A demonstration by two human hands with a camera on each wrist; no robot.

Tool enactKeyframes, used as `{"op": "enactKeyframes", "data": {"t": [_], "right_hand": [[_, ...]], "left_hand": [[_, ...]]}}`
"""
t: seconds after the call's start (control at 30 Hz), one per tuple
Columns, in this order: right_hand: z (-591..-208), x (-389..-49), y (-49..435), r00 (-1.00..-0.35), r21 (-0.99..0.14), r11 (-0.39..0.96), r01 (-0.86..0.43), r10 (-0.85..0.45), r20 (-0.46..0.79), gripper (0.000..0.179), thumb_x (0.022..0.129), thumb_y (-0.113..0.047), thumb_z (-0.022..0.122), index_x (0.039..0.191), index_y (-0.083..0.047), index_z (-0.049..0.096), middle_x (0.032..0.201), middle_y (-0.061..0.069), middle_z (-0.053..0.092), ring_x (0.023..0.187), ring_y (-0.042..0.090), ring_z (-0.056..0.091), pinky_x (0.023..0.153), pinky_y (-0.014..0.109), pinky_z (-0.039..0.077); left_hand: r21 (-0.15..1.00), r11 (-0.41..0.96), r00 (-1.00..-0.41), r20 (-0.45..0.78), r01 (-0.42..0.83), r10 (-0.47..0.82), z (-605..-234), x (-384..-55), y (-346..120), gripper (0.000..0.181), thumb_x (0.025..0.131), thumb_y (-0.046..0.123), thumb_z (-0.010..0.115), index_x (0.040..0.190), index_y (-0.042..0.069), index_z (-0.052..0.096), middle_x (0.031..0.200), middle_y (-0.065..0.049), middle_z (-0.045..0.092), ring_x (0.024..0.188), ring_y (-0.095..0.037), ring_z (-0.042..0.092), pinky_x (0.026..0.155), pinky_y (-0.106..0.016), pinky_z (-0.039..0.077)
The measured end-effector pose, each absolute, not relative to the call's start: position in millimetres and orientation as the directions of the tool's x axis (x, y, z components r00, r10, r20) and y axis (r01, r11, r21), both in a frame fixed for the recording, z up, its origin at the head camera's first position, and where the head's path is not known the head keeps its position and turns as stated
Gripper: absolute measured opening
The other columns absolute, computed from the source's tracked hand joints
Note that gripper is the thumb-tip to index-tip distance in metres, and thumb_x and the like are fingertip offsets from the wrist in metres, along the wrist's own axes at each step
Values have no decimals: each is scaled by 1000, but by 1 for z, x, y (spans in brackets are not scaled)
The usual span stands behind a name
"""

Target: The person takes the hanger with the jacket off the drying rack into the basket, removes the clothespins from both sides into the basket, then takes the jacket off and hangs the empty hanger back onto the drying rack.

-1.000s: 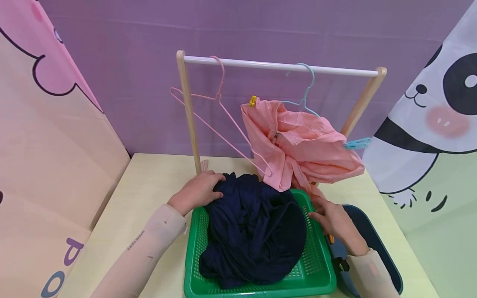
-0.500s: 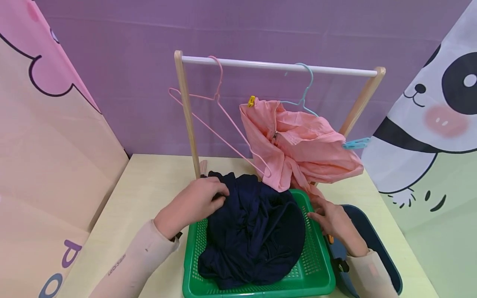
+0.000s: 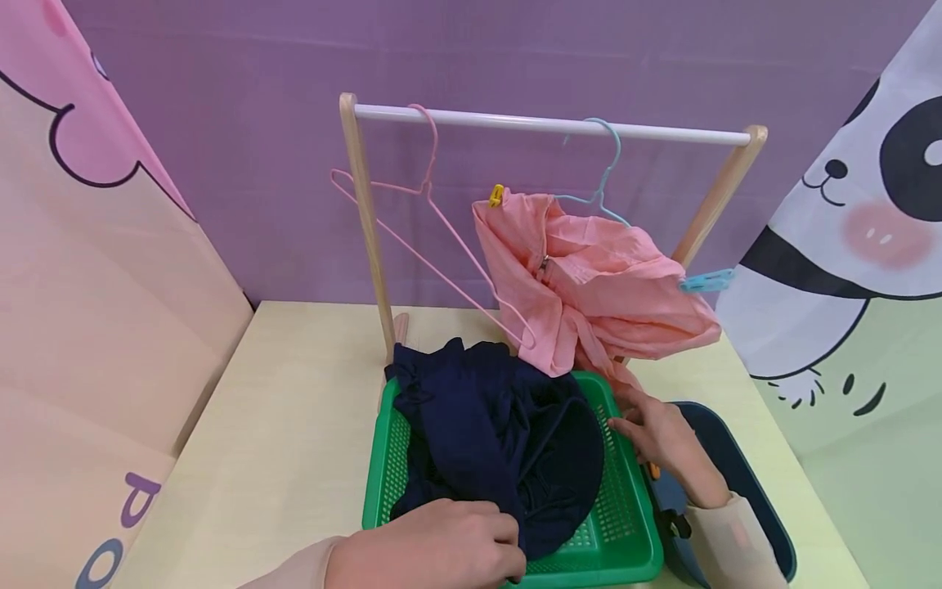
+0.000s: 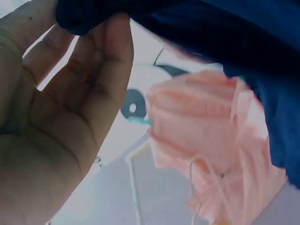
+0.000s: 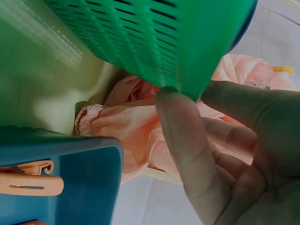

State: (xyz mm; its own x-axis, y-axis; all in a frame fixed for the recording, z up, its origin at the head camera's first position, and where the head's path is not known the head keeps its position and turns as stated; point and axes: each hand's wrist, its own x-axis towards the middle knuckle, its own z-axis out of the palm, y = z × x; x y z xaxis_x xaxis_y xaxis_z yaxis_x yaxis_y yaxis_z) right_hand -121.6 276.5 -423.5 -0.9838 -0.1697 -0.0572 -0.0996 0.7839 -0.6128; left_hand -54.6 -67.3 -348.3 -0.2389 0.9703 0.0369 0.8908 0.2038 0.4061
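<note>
A dark navy garment (image 3: 478, 433) lies bunched in the green basket (image 3: 621, 515), its back left part over the rim. At the basket's front, my left hand (image 3: 445, 544) pinches a fold of it; in the left wrist view, navy cloth (image 4: 215, 37) stretches away from the fingertips (image 4: 117, 37). My right hand (image 3: 666, 442) is at the basket's right rim, thumb and finger on either side of the basket edge (image 5: 192, 70) in the right wrist view. A pink garment (image 3: 603, 278) hangs behind on a light blue hanger (image 3: 607, 172), its lower end near the right hand.
A wooden rack with a white rail (image 3: 515, 121) stands behind the basket. A bare pink hanger (image 3: 430, 192) hangs at its left. Yellow (image 3: 496, 196) and blue (image 3: 706, 281) clothespins grip the pink garment. A dark blue tray (image 3: 751, 483) with an orange clothespin (image 5: 33, 183) stands at right.
My left hand has moved from the basket's back left corner toward its front, drawing a fold of the navy garment along. The right hand stays at the rim.
</note>
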Motion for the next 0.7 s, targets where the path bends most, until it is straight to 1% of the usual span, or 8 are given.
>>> {"op": "enactKeyframes", "data": {"t": [0.07, 0.23, 0.37, 0.43, 0.5, 0.6, 0.67, 0.7], "right_hand": [[-424, -122, 276, -984, -612, 785, -101, -169, -54, 41, 95, -12, 70, 132, -1, 57, 88, 10, 71, 44, 14, 56, 45, 30, 51], [-425, -123, 276, -984, -604, 790, -103, -169, -53, 42, 96, -13, 69, 134, -1, 56, 92, 13, 71, 44, 13, 56, 46, 30, 51], [-425, -122, 276, -985, -599, 795, -94, -161, -58, 42, 95, -13, 70, 133, -1, 56, 90, 11, 71, 44, 13, 55, 46, 30, 51], [-425, -123, 276, -986, -597, 797, -90, -157, -61, 41, 95, -13, 69, 132, -1, 56, 87, 9, 70, 43, 13, 55, 45, 31, 51], [-425, -122, 276, -986, -595, 799, -87, -154, -63, 41, 95, -13, 69, 132, 0, 56, 86, 7, 70, 44, 14, 55, 46, 31, 51], [-425, -123, 277, -987, -591, 802, -84, -150, -63, 41, 95, -13, 69, 131, 1, 56, 86, 8, 70, 44, 14, 56, 46, 31, 51], [-424, -122, 277, -986, -590, 803, -86, -152, -63, 41, 95, -12, 70, 132, 1, 56, 87, 9, 71, 44, 14, 56, 46, 31, 51], [-424, -123, 278, -986, -590, 803, -89, -153, -60, 41, 95, -12, 70, 132, 1, 56, 87, 10, 71, 44, 14, 56, 46, 31, 51]], "left_hand": [[372, 198, -225, 31, 907, 974, -354, -54, -64, 16, 95, 11, 69, 104, 23, 76, 93, 16, 62, 80, 6, 48, 74, -2, 39], [289, 247, -271, 47, 925, 961, -361, -56, -62, 19, 92, 9, 72, 102, 24, 77, 89, 16, 61, 76, 5, 47, 71, -4, 40], [172, 313, -339, 150, 934, 929, -361, -64, -66, 16, 92, 9, 73, 100, 22, 76, 89, 12, 62, 76, 1, 52, 67, -7, 44], [123, 366, -385, 212, 922, 898, -363, -71, -67, 12, 92, 10, 74, 98, 20, 77, 89, 9, 63, 75, -2, 54, 65, -9, 46], [102, 425, -437, 239, 899, 867, -369, -82, -68, 10, 92, 9, 73, 96, 19, 77, 88, 6, 63, 74, -5, 55, 63, -12, 48], [114, 498, -511, 181, 860, 840, -378, -99, -66, 10, 93, 8, 71, 90, 17, 75, 81, 4, 60, 69, -9, 55, 59, -17, 49], [147, 523, -539, 103, 840, 836, -384, -110, -62, 11, 94, 6, 69, 89, 15, 73, 78, 3, 57, 67, -10, 56, 58, -19, 48], [158, 526, -540, 64, 836, 839, -387, -114, -60, 12, 94, 5, 68, 88, 15, 73, 77, 3, 56, 66, -11, 56, 57, -20, 48]]}}
